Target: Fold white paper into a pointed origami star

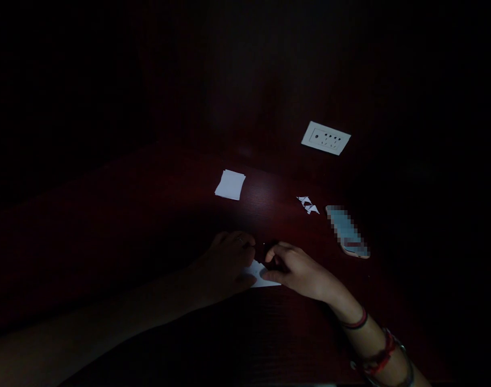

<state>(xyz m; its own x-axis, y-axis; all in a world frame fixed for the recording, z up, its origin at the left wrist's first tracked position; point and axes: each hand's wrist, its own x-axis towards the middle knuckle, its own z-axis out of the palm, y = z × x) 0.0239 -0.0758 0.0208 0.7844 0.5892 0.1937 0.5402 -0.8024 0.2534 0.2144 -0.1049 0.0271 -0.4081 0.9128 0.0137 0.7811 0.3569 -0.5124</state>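
Observation:
A small piece of white paper (260, 277) lies on the dark red table between my two hands, with a slanting upper edge on its right side. My left hand (231, 266), wearing a ring, is closed over the paper's left part, thumb on its surface and fingers bent around the far side. From the right, my right hand (300, 269) grips the paper's other end, its thumb pressed on the sheet and its fingers curled. The hands cover much of the paper, so its full shape is hidden.
Beyond my hands lies a stack of white paper squares (230, 185). To its right are small folded paper pieces (308, 205) and a phone (347, 231) with a blurred screen. A white socket plate (326, 138) sits behind them. The surroundings are very dark.

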